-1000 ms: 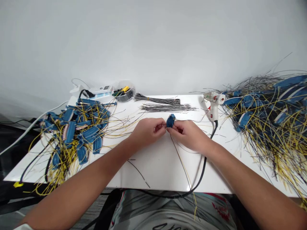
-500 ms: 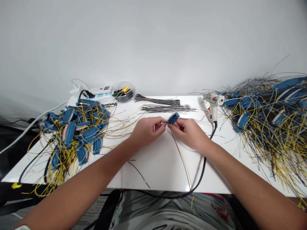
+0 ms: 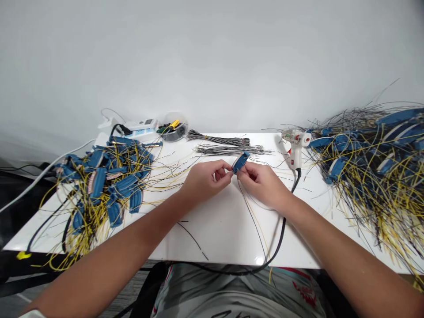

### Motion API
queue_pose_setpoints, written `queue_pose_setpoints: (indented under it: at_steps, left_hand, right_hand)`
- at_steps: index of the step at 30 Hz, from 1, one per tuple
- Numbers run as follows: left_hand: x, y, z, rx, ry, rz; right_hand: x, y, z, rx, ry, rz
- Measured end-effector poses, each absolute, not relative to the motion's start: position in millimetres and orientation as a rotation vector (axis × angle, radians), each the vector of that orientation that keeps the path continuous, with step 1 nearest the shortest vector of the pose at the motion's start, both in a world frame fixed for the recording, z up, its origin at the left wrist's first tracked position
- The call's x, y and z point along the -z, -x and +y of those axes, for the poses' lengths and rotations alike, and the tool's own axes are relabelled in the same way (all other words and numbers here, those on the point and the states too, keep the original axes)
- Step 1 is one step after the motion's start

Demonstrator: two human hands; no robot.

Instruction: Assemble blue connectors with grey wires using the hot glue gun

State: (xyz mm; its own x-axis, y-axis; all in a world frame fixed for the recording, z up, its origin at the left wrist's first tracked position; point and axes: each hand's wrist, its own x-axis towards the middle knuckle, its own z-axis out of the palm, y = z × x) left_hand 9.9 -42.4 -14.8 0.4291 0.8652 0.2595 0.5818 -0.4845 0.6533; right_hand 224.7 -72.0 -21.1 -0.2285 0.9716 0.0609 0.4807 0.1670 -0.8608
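Above the middle of the white table [image 3: 218, 229], a small curved blue plastic piece [image 3: 240, 162] with a pale edge is held in the fingertips of my right hand [image 3: 261, 181]. Thin black and yellow wires [image 3: 253, 212] hang from it toward the table's front edge. My left hand [image 3: 207, 180] is closed in a pinch right at the piece's lower left end. Whatever lies between its thumb and index finger is too small to make out.
Blue pieces with yellow and black wires pile up at left [image 3: 96, 181] and right [image 3: 338, 168]. A hot glue gun [image 3: 296, 148] stands at right, its black cord curving forward. Behind my hands lie dark wire bundles [image 3: 228, 151], a round tub [image 3: 179, 132] and a power strip [image 3: 141, 129].
The blue piece has tilted more upright in my right fingers. Both hands stay nearly in place, with the left fingertips still at its lower left end. The hanging wires have shifted slightly right.
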Motion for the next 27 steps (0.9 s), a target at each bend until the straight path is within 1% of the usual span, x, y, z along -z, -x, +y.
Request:
queue_pose_setpoints:
  at_steps: [11,27]
  left_hand:
    - [16.0,-8.1,-40.7,-0.799,-2.188,1.250]
    - [14.4,-8.1,-40.3,-0.755,-2.210,1.273]
  right_hand:
    - [20.8,-223.6,-73.2,-0.993,1.406,-1.816]
    - [17.3,-222.6,-73.8,-0.849,1.525,-1.882]
